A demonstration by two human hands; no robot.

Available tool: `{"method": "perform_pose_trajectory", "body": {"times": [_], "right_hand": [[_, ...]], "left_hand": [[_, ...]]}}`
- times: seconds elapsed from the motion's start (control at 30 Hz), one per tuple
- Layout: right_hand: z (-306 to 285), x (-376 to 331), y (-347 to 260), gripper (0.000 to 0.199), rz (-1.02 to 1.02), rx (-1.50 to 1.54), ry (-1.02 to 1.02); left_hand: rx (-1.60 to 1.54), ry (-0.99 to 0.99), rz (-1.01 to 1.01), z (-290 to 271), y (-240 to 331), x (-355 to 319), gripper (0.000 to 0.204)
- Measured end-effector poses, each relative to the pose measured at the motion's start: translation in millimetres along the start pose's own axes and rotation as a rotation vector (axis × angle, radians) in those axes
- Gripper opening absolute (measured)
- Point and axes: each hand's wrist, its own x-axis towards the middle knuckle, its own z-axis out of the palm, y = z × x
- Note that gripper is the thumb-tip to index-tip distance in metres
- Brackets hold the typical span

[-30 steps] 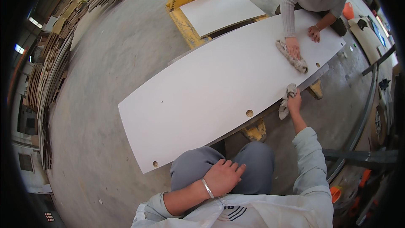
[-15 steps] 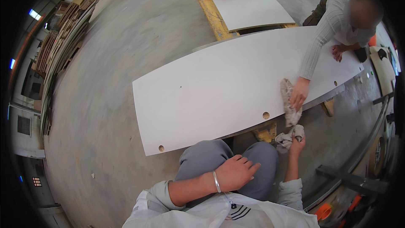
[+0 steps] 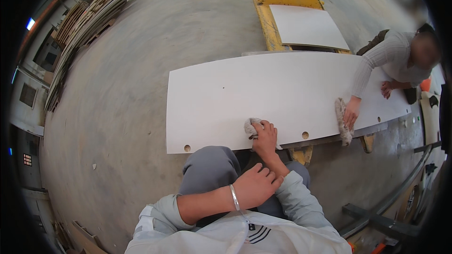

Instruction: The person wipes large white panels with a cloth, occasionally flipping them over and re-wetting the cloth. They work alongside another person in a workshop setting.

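A wide fisheye camera on the person's head looks down and forward, close above the knees (image 3: pixel 207 167) at lower middle. The white board (image 3: pixel 292 89) spans centre to right; floor (image 3: pixel 117 89) reaches the upper edge, and straight edges bow toward the dark rim.

- The right hand (image 3: pixel 266 140) reaches forward past the knees, back of the hand upward, its fingers curled in a grip.
- The right forearm (image 3: pixel 278 164) runs from the lower right up and leftward, bare near the wrist and sleeved further back.
- The left hand (image 3: pixel 255 186) rests over the lap, palm down, fingers loosely bent and holding nothing.
- The left forearm (image 3: pixel 203 204) lies across the body from the lower left, its elbow bent.
- The left fingertips sit right by the right forearm; whether they touch is unclear.
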Motion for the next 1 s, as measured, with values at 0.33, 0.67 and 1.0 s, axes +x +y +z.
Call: {"method": "perform_pose_trajectory", "body": {"times": [0.33,0.67,1.0], "right_hand": [[95,117,-8,0.025,-0.063,-0.148,-0.179],[137,214,2,0.034,-0.289,-0.125,-0.39],[126,242,17,0.021,-0.175,-0.28,-0.232]], "left_hand": [[-0.124,0.076,-0.082,5,-54,-10,0.048],[-0.147,0.04,-0.223,2,-103,-59,0.052],[-0.205,0.085,-0.061,2,-90,-45,0.053]]}}
